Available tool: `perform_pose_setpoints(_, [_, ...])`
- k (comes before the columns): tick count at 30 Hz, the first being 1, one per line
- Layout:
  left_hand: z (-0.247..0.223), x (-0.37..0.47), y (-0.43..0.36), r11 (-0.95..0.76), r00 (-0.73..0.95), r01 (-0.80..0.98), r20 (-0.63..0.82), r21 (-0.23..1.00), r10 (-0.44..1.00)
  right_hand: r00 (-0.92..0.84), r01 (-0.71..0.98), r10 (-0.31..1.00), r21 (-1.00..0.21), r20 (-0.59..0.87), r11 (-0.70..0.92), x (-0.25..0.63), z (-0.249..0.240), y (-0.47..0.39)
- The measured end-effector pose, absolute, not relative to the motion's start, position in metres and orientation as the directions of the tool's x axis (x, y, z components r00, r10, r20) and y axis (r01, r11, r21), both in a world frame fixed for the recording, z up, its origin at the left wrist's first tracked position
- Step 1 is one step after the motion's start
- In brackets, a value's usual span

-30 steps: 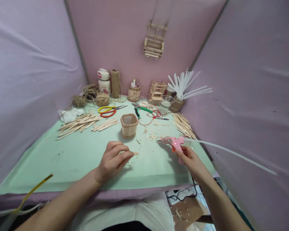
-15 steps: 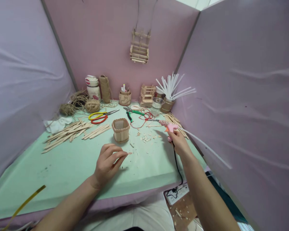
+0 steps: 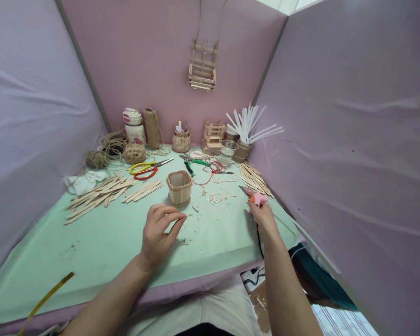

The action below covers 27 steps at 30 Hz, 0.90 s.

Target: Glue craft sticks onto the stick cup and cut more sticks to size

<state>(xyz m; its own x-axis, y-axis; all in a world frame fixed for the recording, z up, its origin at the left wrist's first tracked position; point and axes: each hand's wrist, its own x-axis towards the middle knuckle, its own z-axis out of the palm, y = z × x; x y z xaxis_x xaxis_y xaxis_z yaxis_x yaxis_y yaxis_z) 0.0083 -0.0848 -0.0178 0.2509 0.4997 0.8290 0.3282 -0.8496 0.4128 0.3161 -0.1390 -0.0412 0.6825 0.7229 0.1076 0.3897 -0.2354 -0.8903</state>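
My right hand (image 3: pixel 263 218) is closed around the handle of a pink glue gun (image 3: pixel 260 198), low over the right side of the table, its nozzle pointing to the left and away from me. Between the pinched thumb and fingertips of my left hand (image 3: pixel 162 232) is a tiny piece of wood (image 3: pixel 189 215). Just beyond that hand stands a small wooden basket (image 3: pixel 180 189), made of upright slats with a braided-looking rim. Small wood chips (image 3: pixel 215 198) lie scattered between the basket and the glue gun.
Wooden sticks (image 3: pixel 101 193) lie in piles at the left, more sticks (image 3: pixel 254 179) at the right. Behind the basket are scissors (image 3: pixel 149 169), green-handled pliers (image 3: pixel 196 162) and red cord (image 3: pixel 215 163). Glue sticks (image 3: pixel 247 123) stand in a pot beside a clear cup (image 3: pixel 228 151).
My right hand has lowered the glue gun towards the table and slightly right. My left hand keeps its pinch almost in place. The view has shifted a little.
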Motion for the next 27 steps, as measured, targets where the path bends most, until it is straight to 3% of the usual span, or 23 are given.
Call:
perform_pose_setpoints(3, [-0.018,0.010,-0.084,-0.827,0.243,0.326,0.805,0.459,0.542,0.756,0.462,0.637,-0.812,0.149,-0.358,0.308,-0.031,-0.150])
perform_pose_setpoints(6, [-0.018,0.012,-0.085,-0.793,0.252,0.314,0.759,0.522,0.600,0.734,0.540,0.639,-0.770,0.233,-0.340,0.284,-0.015,-0.154])
perform_pose_setpoints(8, [-0.017,0.013,-0.086,-0.747,0.260,0.302,0.703,0.592,0.662,0.635,0.595,0.726,-0.765,0.262,-0.244,0.261,-0.004,-0.152])
perform_pose_setpoints(10, [-0.015,0.015,-0.086,-0.671,0.265,0.288,0.616,0.684,0.742,0.376,0.613,0.872,-0.790,0.312,0.018,0.238,0.004,-0.147])
perform_pose_setpoints(12, [-0.013,0.016,-0.086,-0.573,0.264,0.278,0.512,0.771,0.817,0.191,0.553,0.909,-0.806,0.369,0.211,0.219,0.009,-0.138])
perform_pose_setpoints(14, [-0.012,0.017,-0.084,-0.494,0.262,0.274,0.430,0.825,0.864,0.100,0.518,0.922,-0.811,0.374,0.273,0.207,0.009,-0.128])
perform_pose_setpoints(27, [-0.016,0.018,-0.081,-0.403,0.240,0.294,0.341,0.867,0.909,-0.035,0.520,0.942,-0.799,0.334,0.303,0.190,-0.001,-0.109])
